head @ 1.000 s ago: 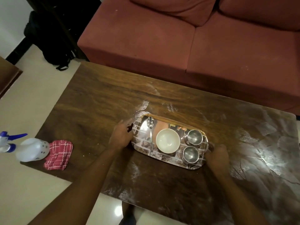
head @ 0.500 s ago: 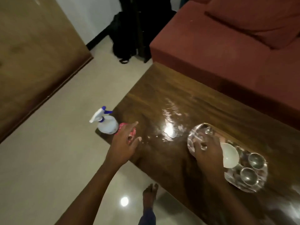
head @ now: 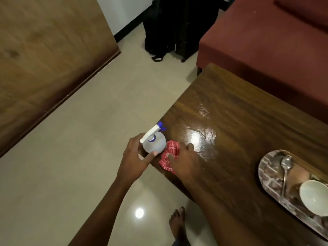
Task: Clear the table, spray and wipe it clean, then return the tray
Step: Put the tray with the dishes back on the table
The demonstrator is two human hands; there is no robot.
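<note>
Bottle [head: 154,145] gripped by left hand [head: 134,162], fingers curled round its body. Right hand [head: 184,162] just beside, fingers on cloth [head: 173,148]; pinching or only touching, can't tell. Tray [head: 268,167] with spoon [head: 285,167], bowl [head: 314,199] well right of both hands, on table [head: 230,121].

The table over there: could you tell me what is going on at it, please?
A person stands at the corner of the wooden table, apparently getting ready to clean it. The left hand grips the spray bottle at the table's edge, and the right hand rests on the red checked cloth beside it. The tray, with a spoon and a bowl on it, sits on the table, not yet cleared away. White smears show on the tabletop.
</note>
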